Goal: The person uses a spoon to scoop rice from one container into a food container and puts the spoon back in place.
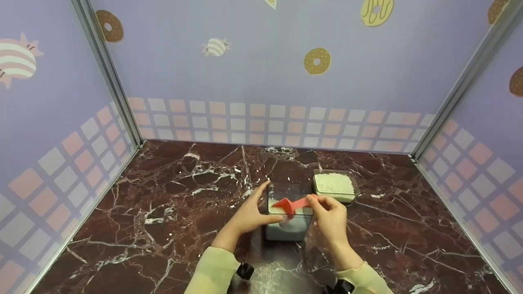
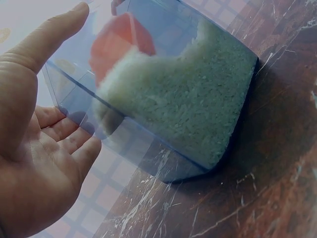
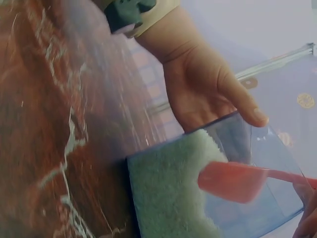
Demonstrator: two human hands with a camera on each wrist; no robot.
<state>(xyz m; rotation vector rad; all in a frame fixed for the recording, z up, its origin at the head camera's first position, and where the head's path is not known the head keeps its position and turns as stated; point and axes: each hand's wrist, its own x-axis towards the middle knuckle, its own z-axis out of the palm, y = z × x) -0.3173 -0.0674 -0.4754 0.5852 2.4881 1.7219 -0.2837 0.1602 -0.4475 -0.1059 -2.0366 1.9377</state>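
Note:
A clear bluish plastic container (image 1: 287, 234) stands on the marbled surface, partly filled with white rice (image 2: 183, 99). My left hand (image 1: 250, 214) grips its left side, thumb over the near wall and fingers spread along the other side. My right hand (image 1: 333, 214) pinches the handle of a red-pink scoop (image 1: 289, 205) between thumb and fingers. The scoop's bowl is down inside the container, and in the right wrist view the scoop (image 3: 233, 181) overlaps the top of the rice, which slopes unevenly.
To the back right stands a second clear container (image 1: 354, 192) holding white grains. Small white bits lie scattered on the dark red marbled tabletop (image 1: 196, 232). Patterned panels (image 1: 261, 73) with metal corner posts (image 1: 110, 73) enclose the back and sides.

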